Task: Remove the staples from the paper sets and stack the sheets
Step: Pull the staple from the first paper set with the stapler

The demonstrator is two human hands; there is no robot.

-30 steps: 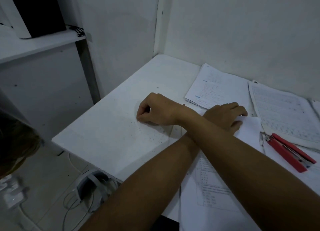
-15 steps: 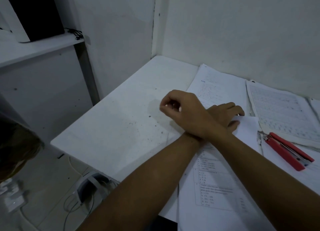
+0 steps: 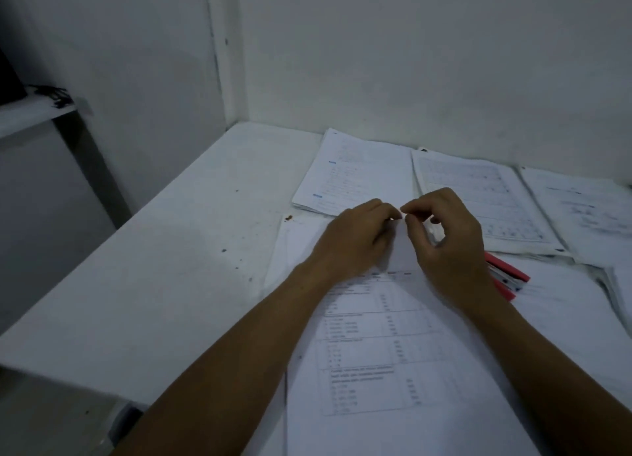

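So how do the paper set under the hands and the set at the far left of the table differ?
The near paper set lies close to the person, and both hands, left hand and right hand, work at its top edge; the far paper set lies untouched near the wall. The near set shows printed tables; the far set shows blue headings. Both are white printed sheets on the table.

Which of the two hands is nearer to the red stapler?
Right. The right hand is just beside the red stapler, partly covering it; the left hand is farther away, on its other side.
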